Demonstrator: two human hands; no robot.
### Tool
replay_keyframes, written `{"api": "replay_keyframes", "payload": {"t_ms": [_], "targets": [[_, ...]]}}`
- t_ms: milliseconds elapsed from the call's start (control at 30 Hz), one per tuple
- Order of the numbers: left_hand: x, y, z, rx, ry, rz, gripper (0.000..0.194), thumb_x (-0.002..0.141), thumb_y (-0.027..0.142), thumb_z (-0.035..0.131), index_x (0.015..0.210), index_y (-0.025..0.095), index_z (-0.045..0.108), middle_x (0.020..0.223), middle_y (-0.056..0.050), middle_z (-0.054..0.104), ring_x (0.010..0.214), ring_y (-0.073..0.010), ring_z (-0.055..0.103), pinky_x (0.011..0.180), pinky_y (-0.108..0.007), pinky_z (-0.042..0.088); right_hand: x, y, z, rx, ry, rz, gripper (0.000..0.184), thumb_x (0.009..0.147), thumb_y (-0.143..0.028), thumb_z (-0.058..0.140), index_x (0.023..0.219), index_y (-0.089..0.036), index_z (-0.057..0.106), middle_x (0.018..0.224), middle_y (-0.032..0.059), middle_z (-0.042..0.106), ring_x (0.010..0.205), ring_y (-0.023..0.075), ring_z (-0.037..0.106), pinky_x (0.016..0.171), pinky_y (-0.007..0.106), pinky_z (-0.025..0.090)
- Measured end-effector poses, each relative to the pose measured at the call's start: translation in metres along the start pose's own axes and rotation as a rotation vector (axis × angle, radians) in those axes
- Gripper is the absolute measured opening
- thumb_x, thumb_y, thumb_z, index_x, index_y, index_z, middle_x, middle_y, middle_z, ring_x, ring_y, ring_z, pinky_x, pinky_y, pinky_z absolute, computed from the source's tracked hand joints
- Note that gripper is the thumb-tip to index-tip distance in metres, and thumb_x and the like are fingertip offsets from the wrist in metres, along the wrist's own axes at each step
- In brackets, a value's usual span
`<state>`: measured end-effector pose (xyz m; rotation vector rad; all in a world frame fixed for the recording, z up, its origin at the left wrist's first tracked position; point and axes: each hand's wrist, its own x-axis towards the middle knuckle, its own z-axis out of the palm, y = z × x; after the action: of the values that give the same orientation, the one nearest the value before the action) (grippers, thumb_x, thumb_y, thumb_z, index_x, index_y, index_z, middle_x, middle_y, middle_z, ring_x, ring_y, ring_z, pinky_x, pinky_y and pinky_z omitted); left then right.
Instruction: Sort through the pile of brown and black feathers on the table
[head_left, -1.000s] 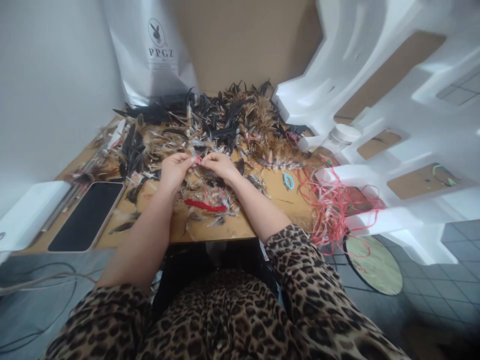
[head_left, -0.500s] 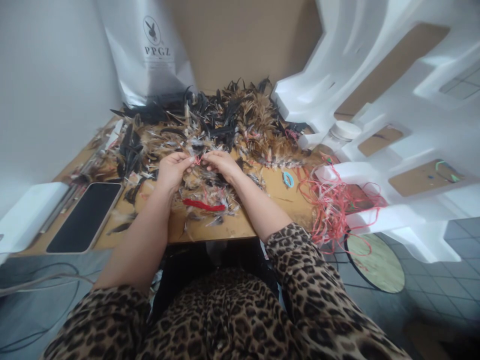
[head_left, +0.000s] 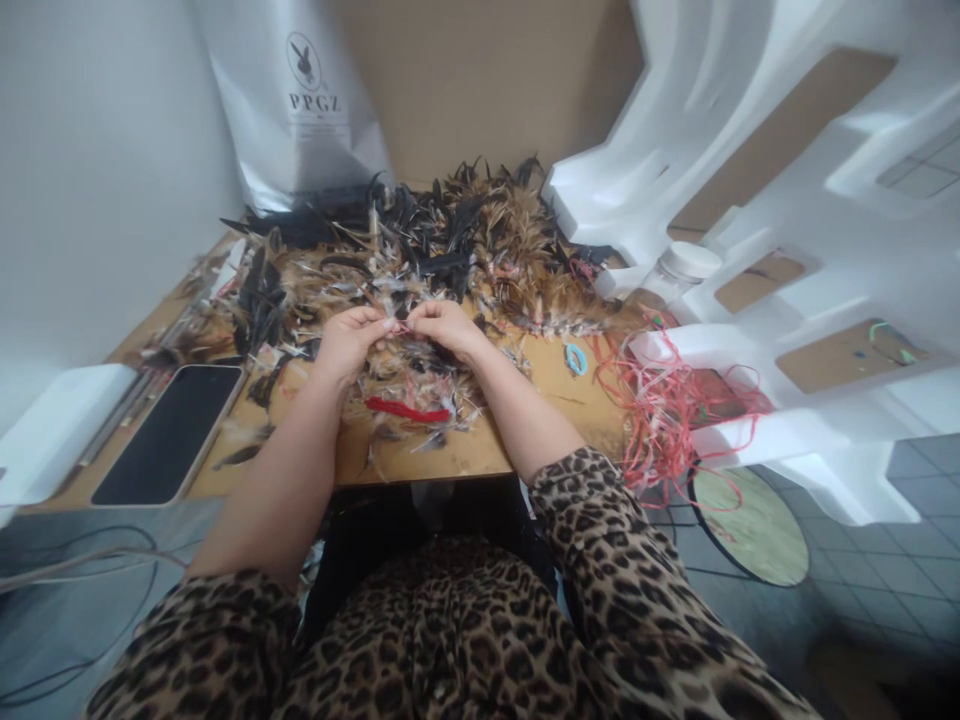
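Note:
My left hand and my right hand meet over the feather-strewn table, fingertips almost touching. Both pinch a thin pink-red string stretched between them; whether a feather is caught in it is too small to tell. Loose feathers lie under and around my fingers. Closer to the table's front edge lies a bundle of red thread. Behind my hands spreads a heap of black feathers, with brown feathers to its right.
On the left of the table lie a phone and a white box. To the right are a blue ring-shaped band, tangled pink string, a lidded jar and white foam packing. A silver bag stands behind.
The fingertips of both hands have shifted slightly, and the small red loop that stood between them is now drawn into a short, flatter line. Nothing else has visibly moved.

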<state>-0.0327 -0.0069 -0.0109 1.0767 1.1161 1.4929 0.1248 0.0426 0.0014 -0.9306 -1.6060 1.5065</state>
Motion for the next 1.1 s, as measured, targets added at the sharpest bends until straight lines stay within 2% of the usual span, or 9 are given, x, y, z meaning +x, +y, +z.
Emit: {"api": "replay_keyframes", "payload": {"t_ms": [133,267,400,600,700,833,933,1033,1100], "targets": [[-0.003,0.006,0.002,-0.037,-0.018,-0.073,0.020,0.053,0.023,0.077,0.062,0.013,0.062,0.061,-0.002,0.065,0.046,-0.0060,0.051,0.044,-0.017,0.038,0.000,-0.003,-0.006,-0.043,0.007,-0.037,0.005,0.065,-0.016,0.060,0.067,-0.011,0.060,0.049,-0.0053,0.055,0.045,0.0042,0.047,0.050,0.016,0.038],[-0.003,0.007,-0.001,-0.072,-0.016,-0.094,0.020,0.055,0.023,0.077,0.063,0.013,0.062,0.061,-0.002,0.064,0.046,-0.0055,0.052,0.044,-0.016,0.038,-0.007,-0.015,-0.010,-0.018,0.023,0.022,0.004,0.067,-0.014,0.059,0.069,-0.011,0.060,0.051,-0.0038,0.057,0.044,0.0034,0.046,0.045,0.014,0.035],[-0.003,0.008,-0.004,-0.097,-0.034,-0.099,0.018,0.056,0.022,0.076,0.064,0.012,0.063,0.062,-0.003,0.065,0.048,-0.0060,0.054,0.045,-0.016,0.039,-0.011,-0.023,-0.021,0.027,-0.059,0.074,0.012,0.068,-0.021,0.065,0.073,-0.011,0.062,0.060,-0.0005,0.063,0.046,0.0029,0.046,0.041,0.013,0.032],[-0.004,0.010,-0.006,-0.093,-0.036,-0.103,0.020,0.055,0.023,0.077,0.066,0.013,0.064,0.071,-0.006,0.068,0.056,-0.0081,0.059,0.050,-0.017,0.044,-0.016,-0.024,-0.038,0.050,-0.346,0.016,0.026,0.060,-0.030,0.074,0.075,-0.010,0.066,0.063,0.0016,0.066,0.051,0.0047,0.052,0.048,0.015,0.041],[-0.003,0.010,-0.008,-0.101,-0.010,-0.066,0.020,0.056,0.024,0.076,0.067,0.013,0.064,0.080,-0.007,0.070,0.059,-0.0077,0.059,0.050,-0.016,0.044,-0.022,-0.029,-0.039,-0.040,-0.523,0.025,0.029,0.062,-0.032,0.074,0.079,-0.009,0.069,0.062,0.0023,0.066,0.055,0.0069,0.055,0.053,0.017,0.045],[-0.001,0.008,-0.010,-0.116,0.000,-0.071,0.018,0.057,0.023,0.075,0.067,0.013,0.063,0.075,-0.006,0.069,0.057,-0.0065,0.059,0.050,-0.015,0.044,-0.024,-0.033,-0.038,-0.226,-0.679,0.048,0.028,0.064,-0.034,0.071,0.079,-0.010,0.071,0.068,0.0036,0.069,0.056,0.0066,0.055,0.057,0.018,0.045],[0.000,0.007,-0.010,-0.123,-0.002,-0.086,0.018,0.057,0.022,0.076,0.066,0.012,0.063,0.070,-0.005,0.068,0.055,-0.0059,0.058,0.049,-0.014,0.044,-0.021,-0.030,-0.038,-0.313,-0.585,0.044,0.028,0.066,-0.037,0.069,0.073,-0.010,0.071,0.068,0.0031,0.068,0.052,0.0050,0.051,0.053,0.017,0.041],[0.000,0.007,-0.009,-0.129,0.006,-0.095,0.019,0.057,0.021,0.076,0.067,0.012,0.063,0.068,-0.004,0.067,0.052,-0.0057,0.057,0.048,-0.014,0.044,-0.016,-0.021,-0.037,-0.395,-0.282,0.053,0.027,0.066,-0.036,0.066,0.070,-0.010,0.068,0.049,-0.0028,0.056,0.041,0.0038,0.040,0.043,0.017,0.030],[0.000,0.008,-0.008,-0.134,0.022,-0.099,0.018,0.057,0.021,0.076,0.066,0.012,0.062,0.067,-0.004,0.067,0.052,-0.0055,0.057,0.047,-0.014,0.043,-0.012,-0.014,-0.035,-0.477,-0.143,0.037,0.023,0.067,-0.033,0.065,0.068,-0.010,0.067,0.044,-0.0054,0.049,0.040,0.0035,0.036,0.043,0.018,0.028]]}}
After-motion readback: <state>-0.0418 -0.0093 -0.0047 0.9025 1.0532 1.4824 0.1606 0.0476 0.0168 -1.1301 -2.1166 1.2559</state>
